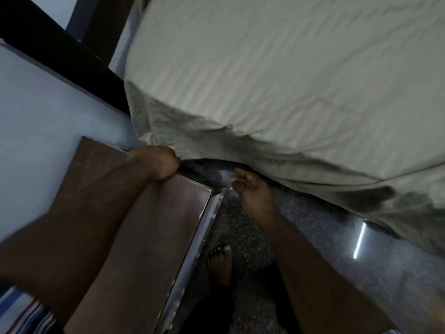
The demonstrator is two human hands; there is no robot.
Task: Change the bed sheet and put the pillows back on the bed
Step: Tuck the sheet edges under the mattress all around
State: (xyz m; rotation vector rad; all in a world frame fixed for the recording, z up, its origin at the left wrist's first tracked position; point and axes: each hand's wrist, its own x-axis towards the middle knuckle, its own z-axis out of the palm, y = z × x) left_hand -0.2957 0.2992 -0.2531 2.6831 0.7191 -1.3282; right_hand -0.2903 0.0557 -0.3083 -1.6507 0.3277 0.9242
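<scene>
A pale grey-green striped bed sheet (pixel 277 75) covers the mattress and hangs loose over its near corner and side. My left hand (pixel 156 162) is clenched on the sheet's hanging edge at the corner, just above the bedside table. My right hand (pixel 250 186) reaches in under the draped sheet with its fingers spread and partly hidden by the cloth. No pillows are in view.
A dark brown wooden bedside table (pixel 154 227) stands against the pale blue wall (pixel 43 121), close to the bed corner. A dark headboard (pixel 79 51) runs along the upper left. My bare foot (pixel 220 263) stands on the dark speckled floor (pixel 320 237) in the narrow gap.
</scene>
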